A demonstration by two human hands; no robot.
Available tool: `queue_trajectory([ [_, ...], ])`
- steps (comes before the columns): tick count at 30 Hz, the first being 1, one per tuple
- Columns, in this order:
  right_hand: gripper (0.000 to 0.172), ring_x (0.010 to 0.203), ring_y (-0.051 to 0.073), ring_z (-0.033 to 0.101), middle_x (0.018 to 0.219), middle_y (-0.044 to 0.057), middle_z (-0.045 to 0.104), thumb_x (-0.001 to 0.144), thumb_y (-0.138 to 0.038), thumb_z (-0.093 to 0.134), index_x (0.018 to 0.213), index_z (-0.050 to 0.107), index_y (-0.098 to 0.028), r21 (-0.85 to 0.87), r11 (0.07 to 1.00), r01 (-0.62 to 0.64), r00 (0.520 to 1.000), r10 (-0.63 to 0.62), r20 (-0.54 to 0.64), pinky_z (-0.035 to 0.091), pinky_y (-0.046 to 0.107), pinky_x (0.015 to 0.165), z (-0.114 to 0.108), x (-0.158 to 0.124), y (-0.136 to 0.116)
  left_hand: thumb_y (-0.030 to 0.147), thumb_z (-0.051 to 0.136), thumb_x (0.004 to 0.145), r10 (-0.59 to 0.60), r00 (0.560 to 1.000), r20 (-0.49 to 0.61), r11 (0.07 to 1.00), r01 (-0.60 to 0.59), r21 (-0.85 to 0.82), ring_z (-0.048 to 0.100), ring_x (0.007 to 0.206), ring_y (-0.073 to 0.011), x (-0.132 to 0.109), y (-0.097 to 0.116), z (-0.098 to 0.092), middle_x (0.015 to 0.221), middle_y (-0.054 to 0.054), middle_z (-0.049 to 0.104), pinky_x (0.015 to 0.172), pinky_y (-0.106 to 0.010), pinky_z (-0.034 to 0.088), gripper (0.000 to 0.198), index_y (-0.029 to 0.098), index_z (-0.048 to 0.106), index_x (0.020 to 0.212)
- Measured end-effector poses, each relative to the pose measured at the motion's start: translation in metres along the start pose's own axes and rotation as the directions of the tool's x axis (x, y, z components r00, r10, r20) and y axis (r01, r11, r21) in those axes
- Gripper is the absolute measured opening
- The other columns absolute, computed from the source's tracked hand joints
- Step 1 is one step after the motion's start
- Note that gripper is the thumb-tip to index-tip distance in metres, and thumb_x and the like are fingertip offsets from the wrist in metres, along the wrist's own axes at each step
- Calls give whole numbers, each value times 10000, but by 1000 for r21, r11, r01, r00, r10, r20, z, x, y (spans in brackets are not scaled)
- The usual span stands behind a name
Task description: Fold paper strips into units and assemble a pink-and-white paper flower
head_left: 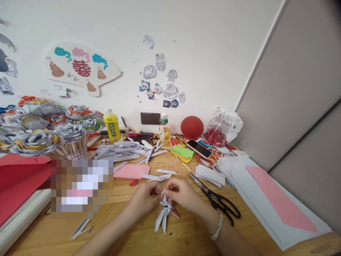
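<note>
Between my two hands is a paper flower [165,209] of folded white strips, gathered at a dark tie in its middle, with one pink petal at its lower right. My left hand [150,195] pinches the flower's upper part from the left. From the other side, the fingers of my right hand [181,192] are closed on the same upper part. The lower petals hang free just above or on the wooden table [128,238]; I cannot tell which. Black-handled scissors [217,199] lie beside my right wrist, blades pointing away.
Beyond my hands lie folded white paper strips [119,151], pink paper sheets [132,171], green paper [182,152], white paper slips [210,175] and a phone [199,148]. A yellow bottle [112,125], a clear bottle [164,128] and a red balloon [192,127] stand near the wall. Finished paper flowers [39,122] crowd the left.
</note>
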State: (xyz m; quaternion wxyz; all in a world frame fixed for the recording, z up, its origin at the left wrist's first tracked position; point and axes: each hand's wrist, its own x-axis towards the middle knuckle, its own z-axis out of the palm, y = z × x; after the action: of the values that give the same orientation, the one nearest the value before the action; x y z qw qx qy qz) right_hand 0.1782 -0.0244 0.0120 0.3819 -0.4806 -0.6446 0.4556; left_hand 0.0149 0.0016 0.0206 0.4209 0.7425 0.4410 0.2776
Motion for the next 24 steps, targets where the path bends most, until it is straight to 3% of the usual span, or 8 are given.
queue_trajectory([
  [5,86,576,102,527,620,-31,561,760,-125,555,685,570,-164,-146,983,114,990,-125,-69,383,184,519,1,-2,-8,311,554,684,48,998,39,997,-46,-56,545,578,-151,-2,3,-1,607,-5,594,530,-238,399,170,160,526,610],
  [9,117,639,121,538,651,-22,576,750,-91,566,669,585,-173,-289,939,185,967,-226,-114,399,207,578,2,-3,-12,297,527,715,56,997,-47,998,-54,40,552,587,-155,-4,7,-2,598,0,608,549,-242,398,182,170,533,586],
  [12,103,679,130,571,721,-12,596,755,-88,553,743,597,-180,-198,966,170,979,-189,-82,435,217,607,1,-3,-11,316,533,723,37,995,-91,998,-32,62,568,607,-161,-5,7,-2,621,-3,638,562,-244,403,190,172,561,601],
  [18,69,660,140,588,687,-8,618,706,-101,589,702,598,-169,-113,992,62,993,-73,-95,441,225,589,1,0,-2,292,624,627,-35,999,-2,998,35,-53,590,597,-164,-1,1,-1,628,-6,645,548,-242,426,144,152,596,641],
  [24,100,630,131,594,666,-17,611,640,-136,657,714,591,-151,164,984,-70,997,71,0,451,233,595,0,5,13,302,635,613,-109,994,-12,991,108,-77,603,586,-175,-2,4,-1,615,-21,653,560,-263,438,168,140,593,634],
])
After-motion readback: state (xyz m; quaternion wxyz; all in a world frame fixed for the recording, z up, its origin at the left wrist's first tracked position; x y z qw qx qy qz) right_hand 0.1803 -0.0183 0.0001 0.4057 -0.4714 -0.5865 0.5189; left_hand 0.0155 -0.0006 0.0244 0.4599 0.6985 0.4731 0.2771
